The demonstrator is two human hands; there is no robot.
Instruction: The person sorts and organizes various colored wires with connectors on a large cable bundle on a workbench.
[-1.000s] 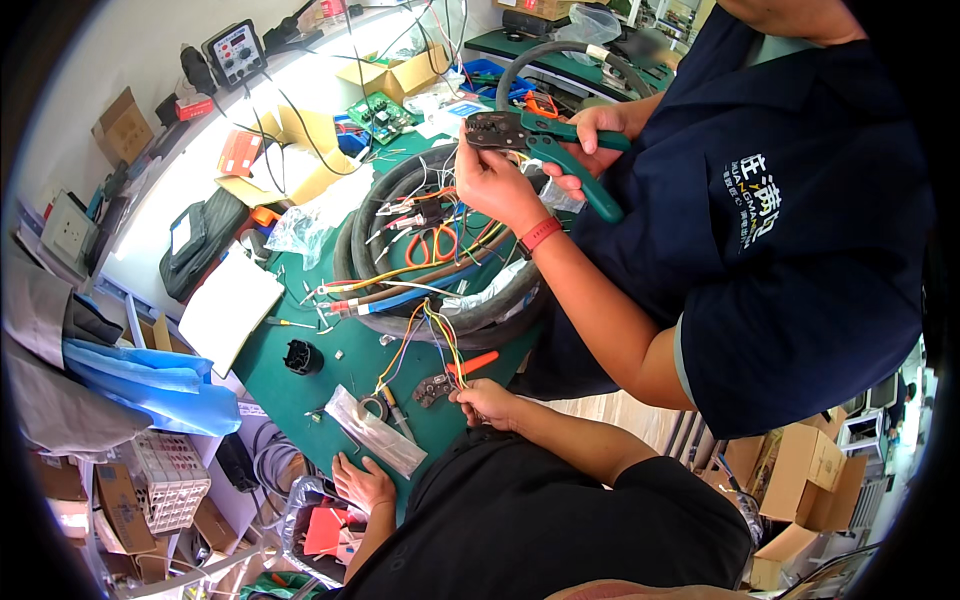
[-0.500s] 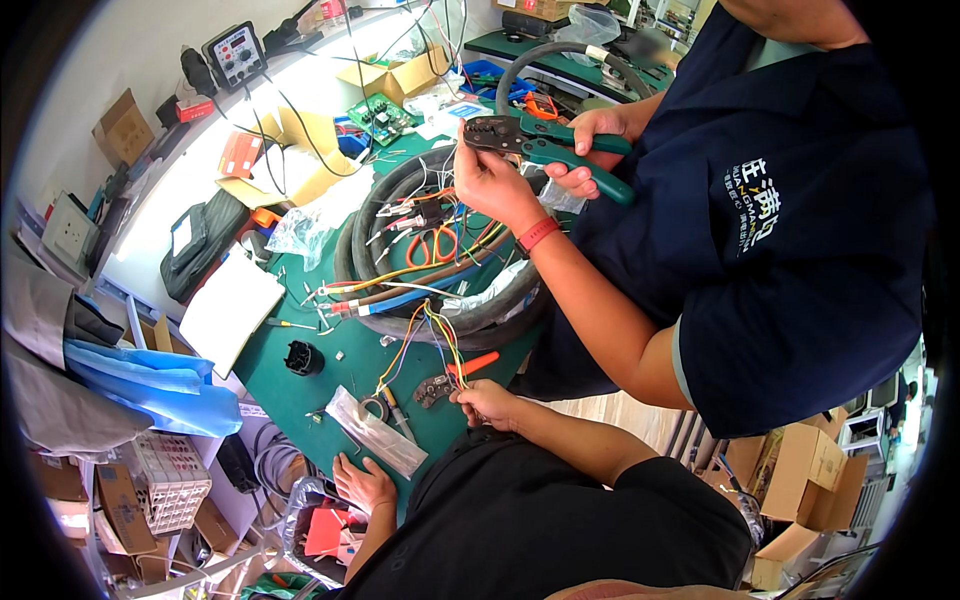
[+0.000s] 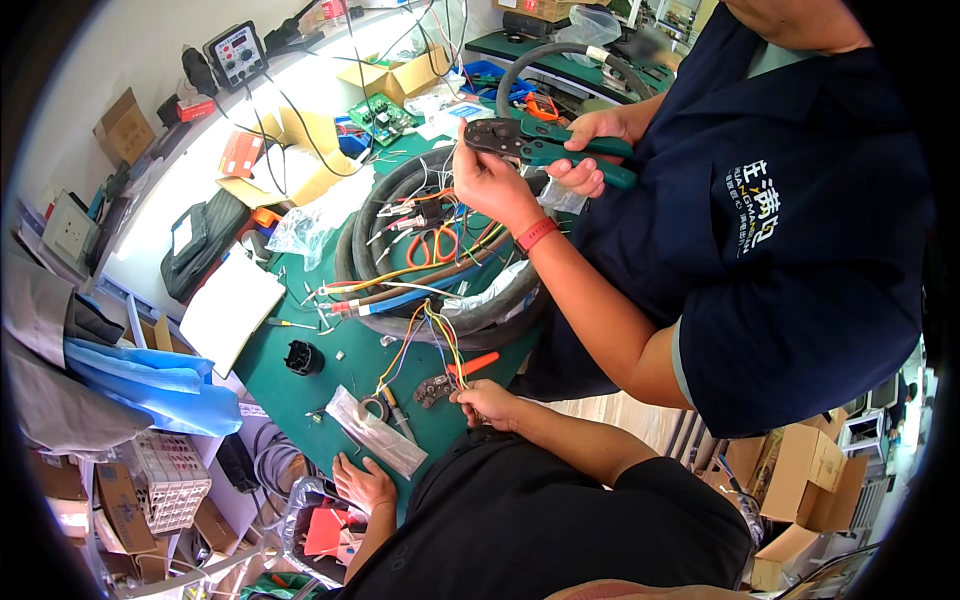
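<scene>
My right hand [image 3: 487, 403], just below the middle of the frame, is curled loosely over the dark head of a small orange-handled pair of pliers [image 3: 455, 377] lying on the green bench mat [image 3: 300, 390]; I cannot tell whether the fingers actually grip it. My left hand [image 3: 362, 482], lower left of centre, rests flat with fingers spread at the mat's near edge, holding nothing, just beside a clear plastic bag of small parts [image 3: 375, 430]. A bundle of thin yellow, orange and blue wires [image 3: 425, 335] runs up from the pliers into a thick black coiled cable [image 3: 430, 270] in the middle of the frame. A round black connector cap [image 3: 303, 357] sits to the left. In the upper centre, a co-worker in a dark blue shirt holds green-handled crimping pliers [image 3: 545, 145], one hand [image 3: 590, 150] on the handles and the other hand [image 3: 490, 185] at the jaws.
</scene>
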